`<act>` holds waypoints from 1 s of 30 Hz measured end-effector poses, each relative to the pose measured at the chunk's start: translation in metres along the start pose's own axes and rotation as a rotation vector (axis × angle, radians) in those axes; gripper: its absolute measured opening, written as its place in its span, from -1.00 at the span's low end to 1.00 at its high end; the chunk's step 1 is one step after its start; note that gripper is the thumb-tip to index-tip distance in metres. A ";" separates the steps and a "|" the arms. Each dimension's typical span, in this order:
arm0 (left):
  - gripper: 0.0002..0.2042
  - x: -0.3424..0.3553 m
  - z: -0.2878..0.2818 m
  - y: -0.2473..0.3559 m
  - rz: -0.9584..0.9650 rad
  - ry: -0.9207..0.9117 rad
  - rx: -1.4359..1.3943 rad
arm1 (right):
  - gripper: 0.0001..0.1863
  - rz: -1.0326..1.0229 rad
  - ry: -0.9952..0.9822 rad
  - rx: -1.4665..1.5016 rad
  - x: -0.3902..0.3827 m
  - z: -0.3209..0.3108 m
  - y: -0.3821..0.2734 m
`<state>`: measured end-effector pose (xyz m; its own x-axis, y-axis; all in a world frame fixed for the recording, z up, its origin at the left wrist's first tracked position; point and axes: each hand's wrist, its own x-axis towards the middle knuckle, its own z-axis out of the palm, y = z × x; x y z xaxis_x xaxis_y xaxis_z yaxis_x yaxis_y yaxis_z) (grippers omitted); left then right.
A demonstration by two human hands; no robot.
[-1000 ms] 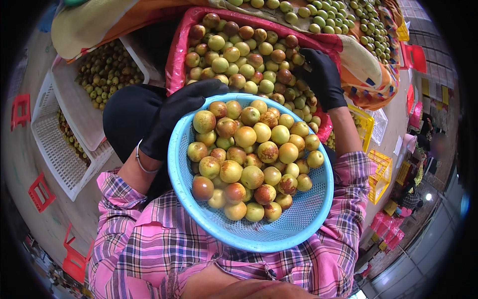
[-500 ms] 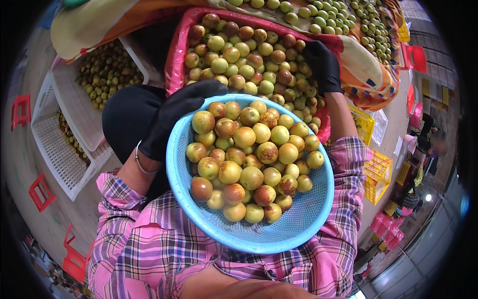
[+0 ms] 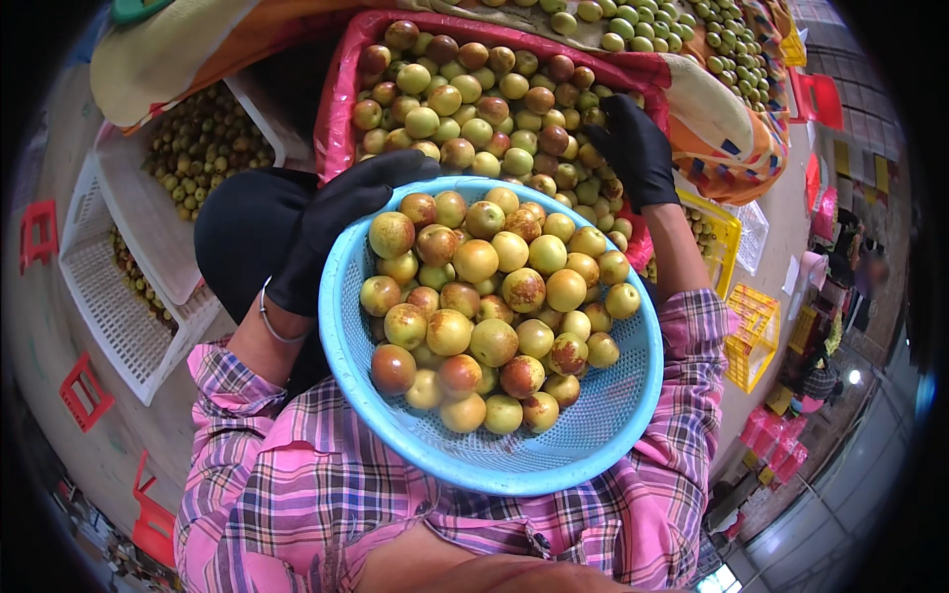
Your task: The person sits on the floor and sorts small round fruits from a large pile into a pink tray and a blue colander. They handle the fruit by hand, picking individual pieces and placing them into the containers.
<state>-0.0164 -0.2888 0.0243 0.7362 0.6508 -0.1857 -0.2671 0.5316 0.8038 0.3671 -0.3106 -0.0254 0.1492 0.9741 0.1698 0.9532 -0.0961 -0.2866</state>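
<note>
A round light-blue plastic colander [image 3: 593,450] rests tilted on my lap. It is part filled with yellow-green and reddish-brown jujubes [image 3: 476,259]. My left hand [image 3: 361,198], in a black glove, lies against the colander's far left rim, its fingers stretched out. Beyond the colander stands a crate lined with pink-red plastic [image 3: 341,104], heaped with similar jujubes [image 3: 460,104]. My right hand [image 3: 638,148], also gloved in black, reaches over the crate's right side. Its fingers are apart and touch the fruit there; the undersides of the fingers are hidden.
White crates [image 3: 119,287] with more jujubes stand at the left. Greener jujubes [image 3: 647,25] lie on a cloth-covered surface [image 3: 712,104] at the back. Red stools [image 3: 87,390] are on the left floor; yellow crates [image 3: 751,341] stand at the right, with people farther off.
My right hand has come slightly nearer to me over the crate's fruit. The colander and the crate sit a little farther left in the view. My left hand stays at the colander's rim.
</note>
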 end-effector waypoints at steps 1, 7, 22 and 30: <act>-0.49 0.000 0.001 0.001 -0.005 0.002 -0.007 | -0.55 -0.016 -0.002 0.000 0.002 0.002 0.002; -0.50 0.002 0.000 0.000 0.050 -0.037 0.041 | -0.54 0.112 -0.045 0.614 0.011 -0.003 0.015; -0.69 -0.001 0.001 0.002 0.246 -0.142 0.205 | -0.59 0.377 -0.186 1.119 0.032 -0.018 0.044; -0.64 -0.002 0.005 0.004 0.274 -0.139 0.227 | -0.66 0.003 0.214 0.023 0.040 0.002 0.016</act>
<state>-0.0159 -0.2912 0.0308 0.7378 0.6643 0.1198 -0.3332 0.2041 0.9205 0.3874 -0.2729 -0.0251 0.2066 0.9081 0.3643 0.9467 -0.0916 -0.3087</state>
